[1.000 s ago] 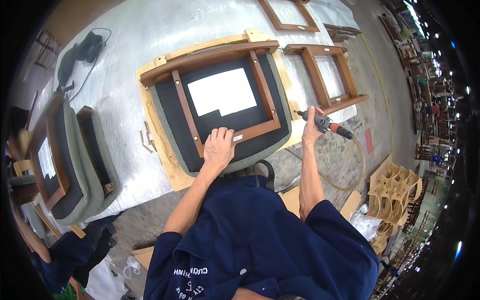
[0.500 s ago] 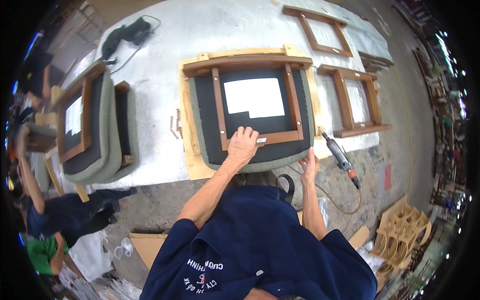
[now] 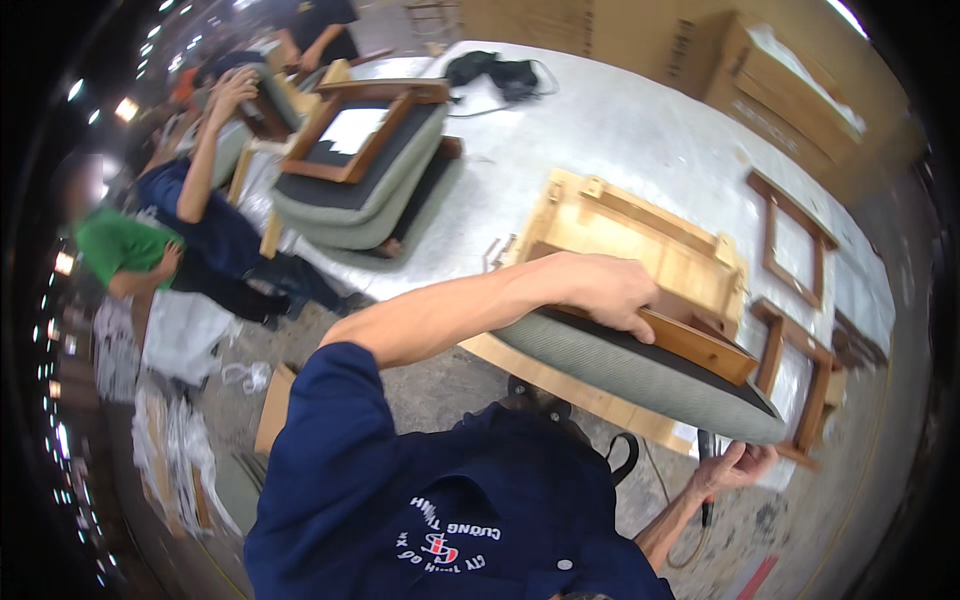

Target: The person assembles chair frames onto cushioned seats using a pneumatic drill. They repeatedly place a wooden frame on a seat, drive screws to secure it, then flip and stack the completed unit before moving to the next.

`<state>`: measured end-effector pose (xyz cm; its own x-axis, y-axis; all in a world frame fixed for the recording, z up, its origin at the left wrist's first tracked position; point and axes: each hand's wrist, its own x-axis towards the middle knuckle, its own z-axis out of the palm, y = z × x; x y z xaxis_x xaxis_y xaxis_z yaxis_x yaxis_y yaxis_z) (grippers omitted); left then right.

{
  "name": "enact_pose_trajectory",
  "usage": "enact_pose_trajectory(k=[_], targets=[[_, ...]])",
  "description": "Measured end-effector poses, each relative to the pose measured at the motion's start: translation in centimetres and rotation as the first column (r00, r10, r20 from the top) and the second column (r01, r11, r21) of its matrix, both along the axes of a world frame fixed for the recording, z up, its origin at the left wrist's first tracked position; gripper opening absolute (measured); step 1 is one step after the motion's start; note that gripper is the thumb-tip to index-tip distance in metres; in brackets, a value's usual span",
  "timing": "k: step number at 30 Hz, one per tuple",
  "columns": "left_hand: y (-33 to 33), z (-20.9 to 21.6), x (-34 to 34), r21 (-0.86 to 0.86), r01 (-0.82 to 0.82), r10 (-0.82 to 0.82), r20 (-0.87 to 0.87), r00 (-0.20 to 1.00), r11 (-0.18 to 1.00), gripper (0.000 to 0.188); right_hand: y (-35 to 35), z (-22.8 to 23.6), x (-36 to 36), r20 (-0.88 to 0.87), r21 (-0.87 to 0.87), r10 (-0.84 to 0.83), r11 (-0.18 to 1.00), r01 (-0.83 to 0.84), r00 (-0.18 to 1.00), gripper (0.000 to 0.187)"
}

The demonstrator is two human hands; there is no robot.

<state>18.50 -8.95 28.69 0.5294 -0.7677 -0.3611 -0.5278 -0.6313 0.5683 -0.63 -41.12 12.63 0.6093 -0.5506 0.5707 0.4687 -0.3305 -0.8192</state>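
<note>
A grey-green upholstered seat with a brown wooden leg frame stands tilted up off a light wooden jig at the table's near edge. My left hand is closed round the frame's near rail, its thumb pointing down toward the black underside. At the seat's right corner, my right hand has its curled fingers against the padded edge; part of its contact is hidden. A power screwdriver hangs just behind the right hand, partly covered by it.
Stacked upholstered seats sit on the table's left side. Brown wooden frames lie at the right. Black cloth-like gear with a cord rests at the back. Cardboard boxes stand beyond. Co-workers are at the left.
The seat, flat on the jig before, is now lifted and tilted, exposing the jig. Both my hands have moved with it, and the view has swung to the left.
</note>
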Motion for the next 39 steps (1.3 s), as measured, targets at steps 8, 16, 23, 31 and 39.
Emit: enact_pose_trajectory(k=[8, 16, 23, 31, 39], targets=[[6.6, 2.2, 7.5, -0.292, -0.42, 0.476, 0.159, 0.865, 0.859, 0.07, -6.9, -4.1, 13.8, -0.09, -0.006, 0.208, 0.978, -0.21, 0.974, 0.093], [9.6, -17.6, -1.1, -0.491, -0.849, 0.59, -0.75, 0.298, -0.195, 0.086, -4.0, -7.5, 15.6, -0.354, 0.01, 0.27, 0.959, -0.285, 0.895, 0.11], [9.7, -17.5, -1.4, -0.297, -0.768, 0.68, -0.695, -0.233, -0.567, 0.092, -1.9, -2.1, 14.5, -0.278, -0.263, 0.057, 0.955, -0.134, 0.959, 0.095], [23.1, -7.2, 1.0, -0.601, -0.784, 0.942, -0.33, 0.066, -0.156, 0.083, 4.1, 9.3, 16.5, -0.521, 0.318, 0.604, 0.793, -0.519, 0.604, 0.066], [46.8, 0.7, 5.2, -0.457, -0.888, 0.983, -0.134, 0.122, 0.048, 0.087, 25.0, 9.9, 22.8, -0.311, 0.389, 0.825, 0.563, -0.729, 0.472, 0.058]])
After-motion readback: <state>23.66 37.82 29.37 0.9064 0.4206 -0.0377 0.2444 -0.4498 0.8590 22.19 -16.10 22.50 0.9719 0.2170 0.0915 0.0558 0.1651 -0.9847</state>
